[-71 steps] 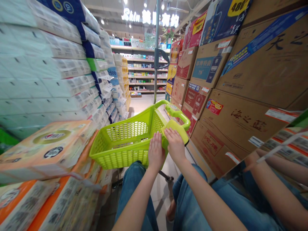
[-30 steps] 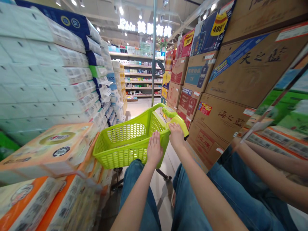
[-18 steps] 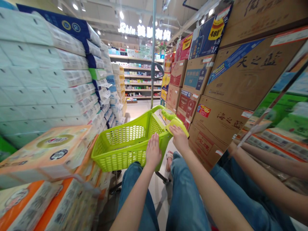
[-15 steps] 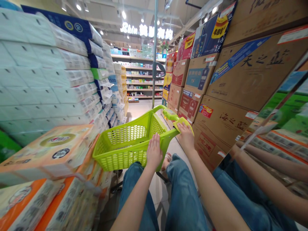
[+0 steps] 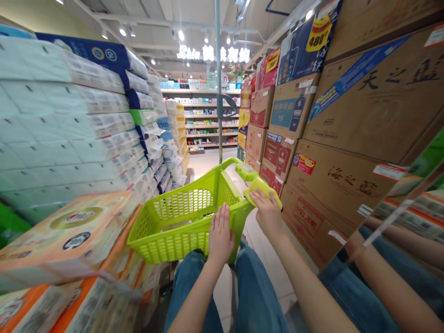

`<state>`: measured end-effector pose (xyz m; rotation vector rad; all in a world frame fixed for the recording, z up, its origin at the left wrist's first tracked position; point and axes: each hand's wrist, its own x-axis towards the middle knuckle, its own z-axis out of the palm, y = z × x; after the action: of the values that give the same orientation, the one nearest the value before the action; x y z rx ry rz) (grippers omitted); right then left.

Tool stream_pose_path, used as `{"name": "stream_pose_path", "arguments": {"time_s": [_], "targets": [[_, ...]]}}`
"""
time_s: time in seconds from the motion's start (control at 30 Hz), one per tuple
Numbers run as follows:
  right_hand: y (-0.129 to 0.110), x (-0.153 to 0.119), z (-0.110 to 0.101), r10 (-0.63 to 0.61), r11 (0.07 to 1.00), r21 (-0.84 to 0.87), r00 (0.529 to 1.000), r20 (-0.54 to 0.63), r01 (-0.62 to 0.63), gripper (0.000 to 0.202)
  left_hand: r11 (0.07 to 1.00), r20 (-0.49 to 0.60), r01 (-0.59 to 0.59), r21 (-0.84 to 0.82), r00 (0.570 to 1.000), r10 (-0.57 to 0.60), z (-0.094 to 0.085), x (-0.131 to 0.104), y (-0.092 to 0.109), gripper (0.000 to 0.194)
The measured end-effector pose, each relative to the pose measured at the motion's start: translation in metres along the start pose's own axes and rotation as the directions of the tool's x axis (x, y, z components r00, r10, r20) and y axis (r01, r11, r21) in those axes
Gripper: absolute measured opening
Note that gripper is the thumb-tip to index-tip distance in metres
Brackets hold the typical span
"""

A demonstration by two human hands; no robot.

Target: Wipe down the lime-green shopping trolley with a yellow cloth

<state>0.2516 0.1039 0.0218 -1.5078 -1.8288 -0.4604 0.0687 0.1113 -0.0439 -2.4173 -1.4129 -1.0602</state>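
A lime-green shopping cart (image 5: 180,245) stands in front of my legs, its pierced plastic basket pointing left. My left hand (image 5: 221,236) lies flat on the near side rim of the basket, fingers stretched out together. My right hand (image 5: 268,212) holds a yellow cloth (image 5: 266,186) against the near end of the cart's handle, its fingers bent over the cloth. Part of the green handle (image 5: 245,172) shows beyond the cloth. The inside of the basket is partly hidden by its near wall.
Stacked tissue packs (image 5: 48,120) rise at the left, with orange packs (image 5: 69,236) close beside the basket. Cardboard cartons (image 5: 347,180) line the right, next to a mirror-like panel (image 5: 391,259). A grey pole (image 5: 218,83) stands upright beyond the cart; stocked shelves (image 5: 211,118) are behind.
My right hand and the cloth have shifted slightly on the handle end. My left hand stays on the basket rim. The view has tilted up a little, and the cart sits lower in it.
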Motion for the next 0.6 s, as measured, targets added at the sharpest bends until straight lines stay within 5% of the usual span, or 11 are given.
{"name": "stream_pose_path", "arguments": {"time_s": [0.07, 0.17, 0.37, 0.47, 0.6], "targets": [[0.015, 0.006, -0.005, 0.11, 0.993, -0.023, 0.991, -0.072, -0.112, 0.067, 1.0, -0.009, 0.006, 0.006, 1.0, -0.006, 0.001, 0.0, 0.001, 0.087], [0.004, 0.007, 0.007, 0.155, 0.986, -0.037, 0.982, -0.108, -0.16, 0.063, 0.999, -0.027, 0.026, 0.019, 0.999, -0.026, 0.006, -0.001, 0.003, 0.086], [-0.045, -0.006, 0.032, -0.1, 0.995, 0.031, 0.995, 0.027, 0.099, 0.059, 0.996, -0.031, -0.004, 0.085, 0.999, 0.007, 0.01, -0.001, -0.004, 0.083], [-0.023, -0.005, 0.019, -0.126, 0.991, 0.06, 0.991, 0.036, 0.123, 0.062, 0.994, -0.009, -0.033, 0.103, 0.999, 0.035, 0.005, 0.0, -0.008, 0.08], [0.017, 0.004, -0.002, 0.113, 0.993, 0.022, 0.993, -0.046, -0.112, 0.067, 0.992, 0.012, -0.073, 0.102, 0.997, 0.072, -0.001, 0.002, -0.011, 0.077]]}}
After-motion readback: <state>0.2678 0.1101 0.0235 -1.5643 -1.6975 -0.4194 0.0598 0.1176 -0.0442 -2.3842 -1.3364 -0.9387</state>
